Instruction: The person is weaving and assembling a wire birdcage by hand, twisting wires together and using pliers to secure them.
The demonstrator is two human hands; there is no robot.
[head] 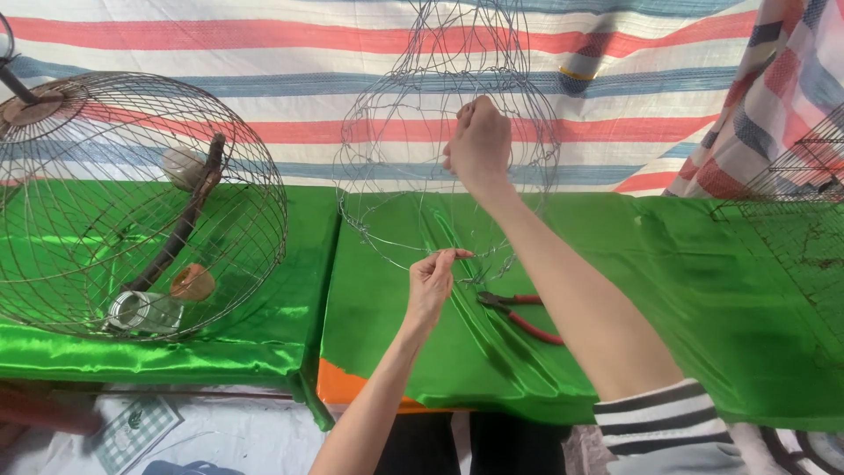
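Fingers of the left hand (431, 283) pinch a wire of the wire frame (444, 132); the right hand (479, 141) grips it higher, above red-handled pliers (520, 315).

A shiny bright green satin cloth (703, 290) covers the tables, with an orange strip (338, 387) showing under its near edge. Behind hangs a tarpaulin striped in red, white and blue (220, 53). The red-handled pliers (520, 317) lie on the green. The round finished wire cage (132, 202) at left is rusty grey-brown, and the bare silver-grey wire frame (440, 132) is pale. A black-and-white striped sleeve (655, 418) shows near right.
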